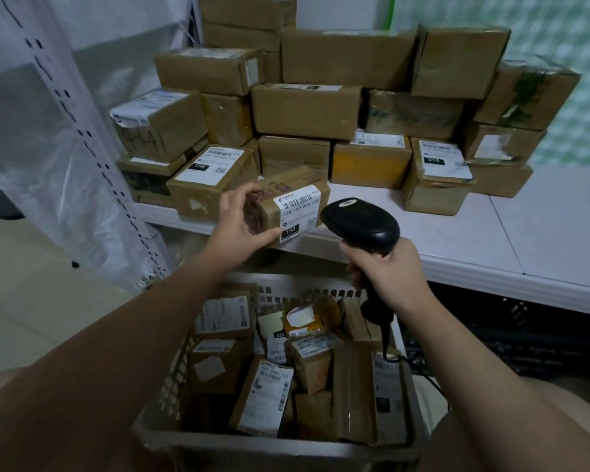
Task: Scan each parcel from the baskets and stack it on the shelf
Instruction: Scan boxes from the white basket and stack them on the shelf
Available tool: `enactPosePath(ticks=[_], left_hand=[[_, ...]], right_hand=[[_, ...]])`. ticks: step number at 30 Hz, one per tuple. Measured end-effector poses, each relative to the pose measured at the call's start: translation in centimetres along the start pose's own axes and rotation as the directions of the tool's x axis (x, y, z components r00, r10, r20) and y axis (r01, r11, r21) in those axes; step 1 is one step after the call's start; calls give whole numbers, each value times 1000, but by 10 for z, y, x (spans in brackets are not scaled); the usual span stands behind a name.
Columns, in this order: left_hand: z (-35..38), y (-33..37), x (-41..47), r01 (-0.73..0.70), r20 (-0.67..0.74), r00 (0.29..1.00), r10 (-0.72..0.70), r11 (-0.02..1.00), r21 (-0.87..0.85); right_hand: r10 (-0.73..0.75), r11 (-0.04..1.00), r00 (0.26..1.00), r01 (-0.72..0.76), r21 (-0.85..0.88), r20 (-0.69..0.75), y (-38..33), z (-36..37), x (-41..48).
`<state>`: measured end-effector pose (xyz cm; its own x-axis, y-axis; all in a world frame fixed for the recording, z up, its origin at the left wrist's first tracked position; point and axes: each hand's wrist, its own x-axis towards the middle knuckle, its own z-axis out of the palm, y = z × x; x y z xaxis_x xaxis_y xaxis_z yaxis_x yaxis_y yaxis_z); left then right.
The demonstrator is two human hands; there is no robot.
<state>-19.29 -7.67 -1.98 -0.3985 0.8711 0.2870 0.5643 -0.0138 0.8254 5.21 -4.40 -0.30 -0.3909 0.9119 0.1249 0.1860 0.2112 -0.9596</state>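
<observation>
Single head view: looks forward-down, close over basket [269,449], shelf [542,233] ahead.

Left grip [244,218] curled; right grip [389,271] clenched; arms outstretched.

Brown parcels [307,110] with white labels [298,212], a black scanner [361,223], grey basket [276,451], white shelf [542,240].

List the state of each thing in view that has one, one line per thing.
held parcel: sealed, lifted, label showing.
scanner: held up, head towards the held parcel's label.
left hand: grips the held parcel's end.
right hand: grips the scanner's handle.
basket: holds loose parcels, jumbled.
shelf: carries stacked parcels at its back.
</observation>
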Motion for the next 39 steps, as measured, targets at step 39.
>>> enactPosePath(ticks=[39], left_hand=[[18,31,-5,100,55,995,-88,952,-288]], right_hand=[[-119,992,993,119,-28,15,6,-27,-6]])
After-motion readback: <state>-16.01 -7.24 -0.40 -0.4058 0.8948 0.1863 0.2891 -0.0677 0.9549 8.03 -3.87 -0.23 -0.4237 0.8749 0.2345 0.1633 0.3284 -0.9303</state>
